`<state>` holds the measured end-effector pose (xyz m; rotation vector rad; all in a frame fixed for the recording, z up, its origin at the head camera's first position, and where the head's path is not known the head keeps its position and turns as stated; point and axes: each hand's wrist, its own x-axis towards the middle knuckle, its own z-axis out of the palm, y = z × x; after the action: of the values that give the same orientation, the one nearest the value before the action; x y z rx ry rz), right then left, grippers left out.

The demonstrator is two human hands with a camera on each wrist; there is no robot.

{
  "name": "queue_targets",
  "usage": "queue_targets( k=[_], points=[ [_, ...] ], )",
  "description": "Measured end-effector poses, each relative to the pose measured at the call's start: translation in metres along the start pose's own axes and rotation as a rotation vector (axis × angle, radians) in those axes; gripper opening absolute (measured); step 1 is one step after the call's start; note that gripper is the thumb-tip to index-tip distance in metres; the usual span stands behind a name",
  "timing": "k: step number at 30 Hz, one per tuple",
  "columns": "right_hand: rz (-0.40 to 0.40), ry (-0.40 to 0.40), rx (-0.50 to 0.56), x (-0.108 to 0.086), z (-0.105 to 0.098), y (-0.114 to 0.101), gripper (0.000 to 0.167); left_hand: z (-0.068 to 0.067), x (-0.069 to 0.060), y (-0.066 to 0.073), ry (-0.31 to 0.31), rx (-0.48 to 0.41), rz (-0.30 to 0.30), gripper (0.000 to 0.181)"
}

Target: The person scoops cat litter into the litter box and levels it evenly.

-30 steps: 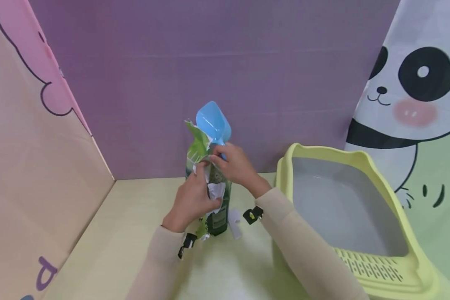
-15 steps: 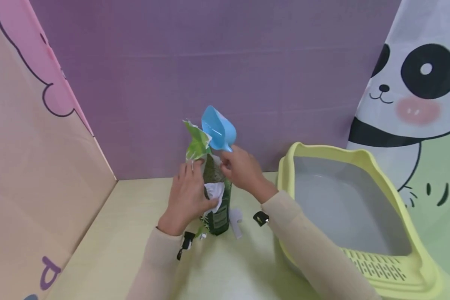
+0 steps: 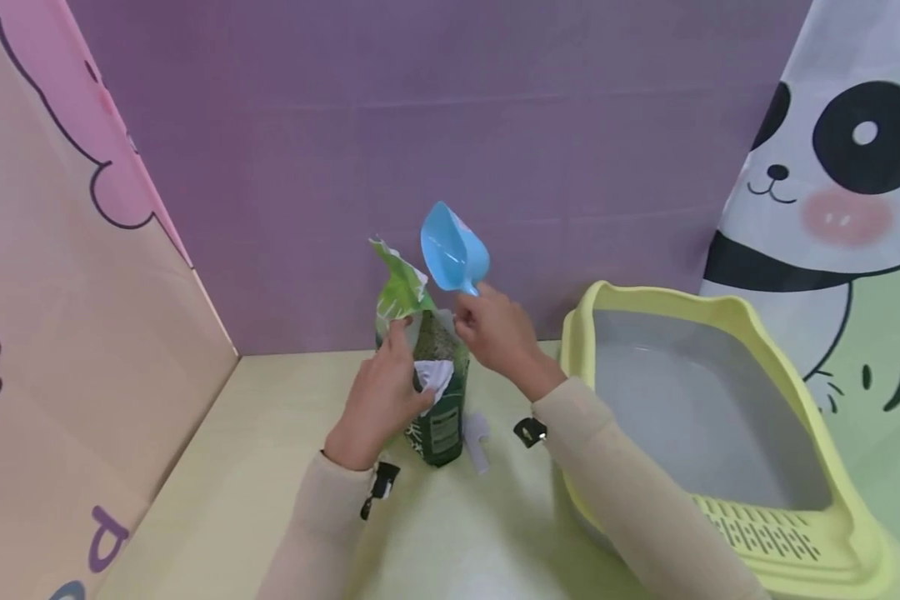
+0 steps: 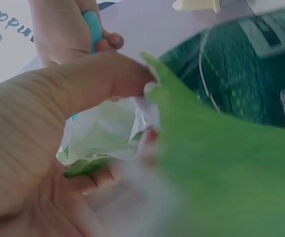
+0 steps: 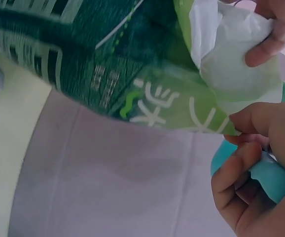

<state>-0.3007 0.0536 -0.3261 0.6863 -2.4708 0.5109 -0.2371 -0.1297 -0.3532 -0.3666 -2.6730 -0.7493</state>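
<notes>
A green bag [image 3: 444, 429] of granular contents, probably litter, stands upright on the table with its top torn open. My left hand [image 3: 381, 400] holds its torn edge from the left, the thumb over the folded white inner side; the left wrist view shows that thumb on the green flap [image 4: 206, 143]. In my right hand [image 3: 501, 332] the handle of a blue scoop [image 3: 453, 250] is gripped, its bowl up above the bag's mouth. The right wrist view shows the right thumb and forefinger also pinching the bag's edge, the scoop handle [image 5: 270, 177] in the curled fingers.
A yellow-rimmed litter box [image 3: 581, 350] with a grey inside stands at the right, under the right forearm. Beside the bag's base lies a small pale flat piece [image 3: 476, 442]. A purple backdrop [image 3: 307, 208] rises behind the table.
My right hand and the scoop have moved to the right, and the scoop's bowl has turned. The bag's mouth is spread wider, showing more of the contents. My left hand has shifted slightly on the bag.
</notes>
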Motion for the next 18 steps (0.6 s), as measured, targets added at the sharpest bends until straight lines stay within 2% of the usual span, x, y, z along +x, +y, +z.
queue_targets(
  k=[6,11,18],
  points=[
    [0.011,-0.034,0.108,0.001,0.003,-0.004,0.014,0.002,-0.001,0.0,-0.045,-0.049,-0.069,0.103],
    [0.044,-0.042,0.127,0.0,0.003,-0.006,0.015,0.009,-0.002,-0.001,-0.071,-0.054,-0.071,0.101],
    [0.035,-0.041,0.138,-0.001,0.003,-0.006,0.014,0.018,0.0,-0.004,-0.098,-0.154,-0.067,0.083]
  ],
)
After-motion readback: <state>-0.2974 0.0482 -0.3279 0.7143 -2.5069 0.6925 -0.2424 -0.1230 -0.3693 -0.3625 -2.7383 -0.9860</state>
